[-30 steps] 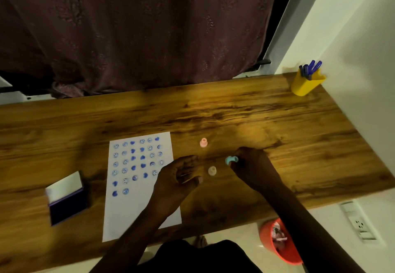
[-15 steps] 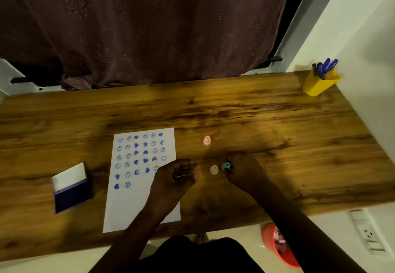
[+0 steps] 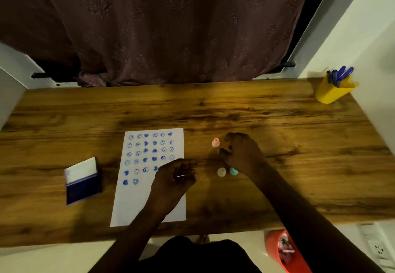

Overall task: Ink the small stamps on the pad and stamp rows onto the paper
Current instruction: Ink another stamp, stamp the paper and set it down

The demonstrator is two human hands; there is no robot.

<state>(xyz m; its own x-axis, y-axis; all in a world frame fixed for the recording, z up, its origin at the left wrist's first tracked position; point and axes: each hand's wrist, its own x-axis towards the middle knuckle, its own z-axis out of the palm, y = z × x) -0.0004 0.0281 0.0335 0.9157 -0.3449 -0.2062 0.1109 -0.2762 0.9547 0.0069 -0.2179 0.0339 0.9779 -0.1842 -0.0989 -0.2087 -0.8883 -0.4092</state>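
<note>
A white paper (image 3: 136, 200) with rows of blue stamped faces and hearts lies on the wooden desk (image 3: 299, 166). The open ink pad (image 3: 82, 184) sits left of it. Three small stamps stand right of the paper: a pink stamp (image 3: 215, 142), a cream stamp (image 3: 221, 172) and a teal stamp (image 3: 233, 171). My right hand (image 3: 241, 152) hovers just right of the pink stamp, fingers curled and apart, holding nothing. My left hand (image 3: 176, 176) rests on the paper's right edge, loosely curled and empty.
A yellow cup (image 3: 330, 92) of blue pens stands at the desk's far right corner by the wall. A dark curtain (image 3: 171, 27) hangs behind the desk. An orange bin (image 3: 282, 251) sits on the floor under my right arm.
My right hand set the teal stamp down beside the cream one, let go, and moved up toward the pink stamp. My left hand stayed on the paper.
</note>
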